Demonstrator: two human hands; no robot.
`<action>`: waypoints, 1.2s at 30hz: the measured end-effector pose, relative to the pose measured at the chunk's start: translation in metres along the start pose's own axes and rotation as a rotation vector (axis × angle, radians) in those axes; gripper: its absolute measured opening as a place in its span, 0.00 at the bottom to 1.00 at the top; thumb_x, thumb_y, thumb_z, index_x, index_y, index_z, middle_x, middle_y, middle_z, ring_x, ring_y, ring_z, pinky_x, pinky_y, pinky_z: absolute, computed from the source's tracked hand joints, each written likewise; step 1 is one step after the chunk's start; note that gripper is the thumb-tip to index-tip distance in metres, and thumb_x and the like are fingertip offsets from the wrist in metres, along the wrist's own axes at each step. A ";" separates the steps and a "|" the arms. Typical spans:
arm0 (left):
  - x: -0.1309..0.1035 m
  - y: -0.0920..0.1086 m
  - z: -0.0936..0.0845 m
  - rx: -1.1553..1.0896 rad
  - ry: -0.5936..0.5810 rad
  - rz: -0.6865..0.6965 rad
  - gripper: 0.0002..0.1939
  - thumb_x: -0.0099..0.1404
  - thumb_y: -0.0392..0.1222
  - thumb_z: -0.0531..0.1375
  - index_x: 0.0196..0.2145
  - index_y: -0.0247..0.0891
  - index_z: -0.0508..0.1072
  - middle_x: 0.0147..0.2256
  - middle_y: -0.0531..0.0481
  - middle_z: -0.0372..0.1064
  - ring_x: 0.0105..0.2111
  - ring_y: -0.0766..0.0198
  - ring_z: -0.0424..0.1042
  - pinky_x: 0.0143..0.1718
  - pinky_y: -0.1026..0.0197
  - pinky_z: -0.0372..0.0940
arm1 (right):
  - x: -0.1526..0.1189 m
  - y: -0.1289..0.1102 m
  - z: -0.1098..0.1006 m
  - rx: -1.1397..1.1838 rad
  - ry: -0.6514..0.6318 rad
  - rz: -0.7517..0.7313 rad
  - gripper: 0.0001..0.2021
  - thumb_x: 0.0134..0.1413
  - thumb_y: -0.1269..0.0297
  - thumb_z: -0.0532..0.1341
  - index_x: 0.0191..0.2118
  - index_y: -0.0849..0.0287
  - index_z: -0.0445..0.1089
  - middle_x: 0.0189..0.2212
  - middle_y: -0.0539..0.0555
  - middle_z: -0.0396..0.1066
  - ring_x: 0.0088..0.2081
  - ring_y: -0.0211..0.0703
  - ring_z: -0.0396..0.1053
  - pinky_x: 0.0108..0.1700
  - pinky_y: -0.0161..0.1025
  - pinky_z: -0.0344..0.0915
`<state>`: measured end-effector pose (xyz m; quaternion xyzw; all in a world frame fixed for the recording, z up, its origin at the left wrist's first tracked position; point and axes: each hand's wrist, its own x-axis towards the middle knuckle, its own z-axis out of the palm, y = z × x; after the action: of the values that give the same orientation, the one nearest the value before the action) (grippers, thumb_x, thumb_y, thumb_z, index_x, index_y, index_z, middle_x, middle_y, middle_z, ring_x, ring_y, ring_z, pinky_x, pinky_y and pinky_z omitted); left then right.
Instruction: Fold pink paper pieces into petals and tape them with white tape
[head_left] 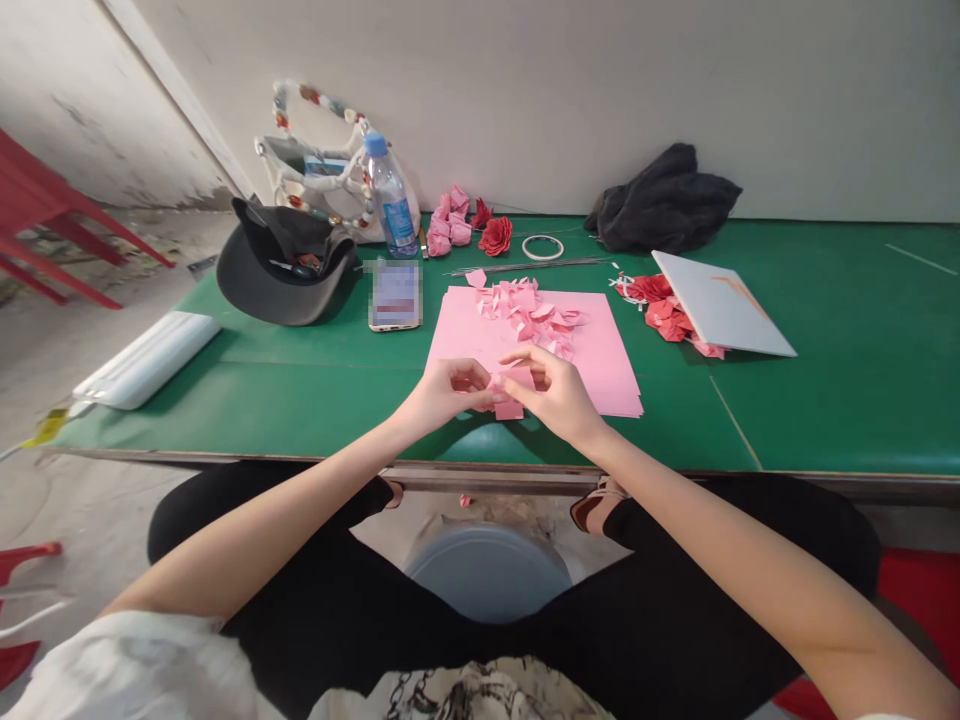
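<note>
The left hand (452, 392) and the right hand (553, 394) pinch between nearly closed fingers a small folded piece of pink paper (510, 410); this piece is above the near edge of the flat pink paper sheets (592, 375); loose pink paper petals (536, 315) lie on these sheets.

L grip (450, 388) nr R grip (559, 393), curled
</note>
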<state>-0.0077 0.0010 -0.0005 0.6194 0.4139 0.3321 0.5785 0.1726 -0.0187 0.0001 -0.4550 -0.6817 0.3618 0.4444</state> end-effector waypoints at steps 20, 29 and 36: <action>-0.001 0.007 -0.004 -0.198 -0.017 -0.149 0.14 0.53 0.45 0.69 0.33 0.32 0.79 0.31 0.46 0.77 0.32 0.62 0.77 0.41 0.58 0.72 | 0.012 0.008 -0.014 0.197 -0.057 0.159 0.15 0.47 0.55 0.67 0.38 0.58 0.74 0.38 0.54 0.75 0.30 0.40 0.74 0.29 0.39 0.77; -0.001 0.004 -0.004 -0.216 -0.029 -0.196 0.14 0.52 0.46 0.69 0.32 0.32 0.80 0.29 0.47 0.77 0.31 0.62 0.76 0.39 0.58 0.72 | 0.010 0.005 -0.013 0.076 -0.019 0.099 0.11 0.50 0.57 0.66 0.37 0.59 0.75 0.34 0.55 0.76 0.35 0.44 0.75 0.34 0.40 0.75; -0.001 0.001 -0.003 -0.209 0.005 -0.176 0.15 0.51 0.47 0.70 0.33 0.33 0.80 0.30 0.47 0.77 0.30 0.62 0.76 0.38 0.59 0.72 | 0.009 0.005 -0.011 0.082 -0.002 0.066 0.10 0.51 0.59 0.65 0.37 0.59 0.75 0.36 0.55 0.76 0.35 0.43 0.75 0.32 0.39 0.74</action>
<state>-0.0110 0.0017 0.0010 0.5163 0.4310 0.3230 0.6659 0.1828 -0.0076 0.0016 -0.4583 -0.6511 0.4045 0.4499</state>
